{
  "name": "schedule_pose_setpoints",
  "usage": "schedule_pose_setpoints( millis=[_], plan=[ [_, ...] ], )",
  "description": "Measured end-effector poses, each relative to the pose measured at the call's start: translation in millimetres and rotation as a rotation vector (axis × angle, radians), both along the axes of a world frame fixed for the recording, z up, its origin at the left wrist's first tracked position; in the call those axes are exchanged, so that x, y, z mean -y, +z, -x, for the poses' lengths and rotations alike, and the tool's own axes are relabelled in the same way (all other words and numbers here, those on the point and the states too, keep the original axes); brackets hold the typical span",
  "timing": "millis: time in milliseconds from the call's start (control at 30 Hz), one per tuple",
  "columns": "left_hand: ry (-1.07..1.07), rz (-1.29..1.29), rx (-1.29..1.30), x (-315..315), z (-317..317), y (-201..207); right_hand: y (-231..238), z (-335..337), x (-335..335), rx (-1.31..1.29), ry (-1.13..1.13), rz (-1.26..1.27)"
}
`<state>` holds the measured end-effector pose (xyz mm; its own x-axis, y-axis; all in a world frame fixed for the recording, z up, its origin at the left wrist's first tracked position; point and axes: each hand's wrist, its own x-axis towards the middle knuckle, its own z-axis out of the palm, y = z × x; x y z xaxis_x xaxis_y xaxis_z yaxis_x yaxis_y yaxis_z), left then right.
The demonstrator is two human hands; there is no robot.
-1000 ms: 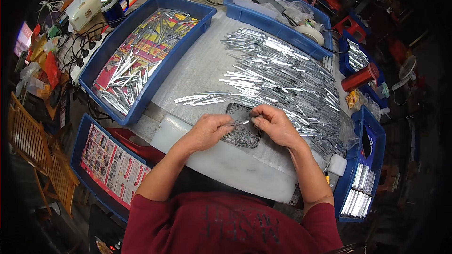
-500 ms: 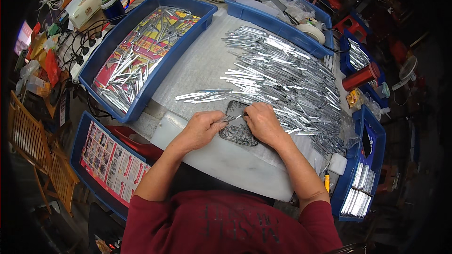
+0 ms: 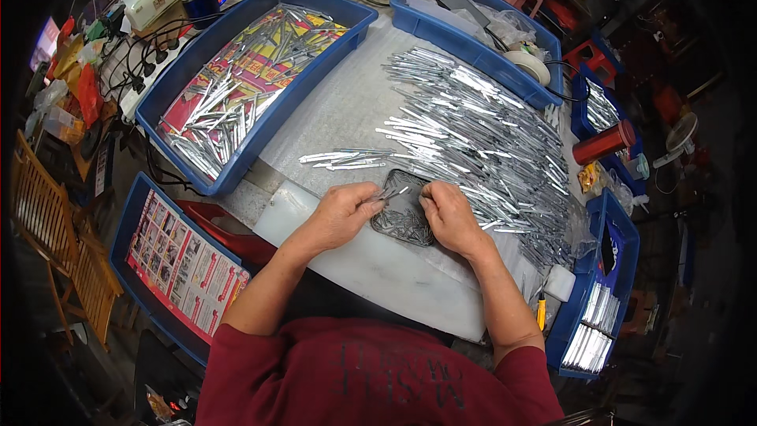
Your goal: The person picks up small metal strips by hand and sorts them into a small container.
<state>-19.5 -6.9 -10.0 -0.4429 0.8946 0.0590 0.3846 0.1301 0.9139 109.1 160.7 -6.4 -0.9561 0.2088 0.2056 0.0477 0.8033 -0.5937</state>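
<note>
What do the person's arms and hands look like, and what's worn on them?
Short maroon sleeves of a T-shirt with dark lettering leave both forearms bare. The left hand and right hand are gloveless, with no watch visible.

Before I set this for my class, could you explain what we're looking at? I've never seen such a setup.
There is no machine: these are a person's own bare hands. The view looks down from a wide fisheye camera worn on the head, so straight edges bend.

On the table lies a broad pile of shiny metal strips, with a blue tray of similar strips to its left.

The left hand pinches at least one thin metal piece over a small dark tray holding little metal parts. The right hand is at that tray's right side, fingers curled; whether it holds anything is hard to tell.
</note>
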Motion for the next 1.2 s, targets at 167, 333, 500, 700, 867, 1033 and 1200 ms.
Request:
schedule_pose_setpoints(
  millis=[167,333,500,700,867,1033,1200],
  plan=[
    [0.061,-0.147,0.148,-14,-17,2,7,-1,11,-0.027,0.034,0.077],
    [0.068,-0.150,0.068,-21,-22,0,10,-1,14,-0.100,0.042,0.115],
    [0.094,-0.175,-0.022,-25,-26,-9,9,-3,16,-0.083,0.023,0.255],
    [0.154,-0.233,-0.015,-26,-30,-6,14,-5,20,0.005,-0.093,0.435],
    [0.189,-0.193,0.075,-28,-31,-3,11,-6,24,-0.031,-0.087,0.469],
    [0.213,-0.245,0.115,-29,-34,-8,-2,-5,29,-0.047,-0.142,0.631],
    [0.214,-0.255,0.127,-28,-34,-6,-7,-3,36,-0.168,-0.184,0.968]
  ],
)
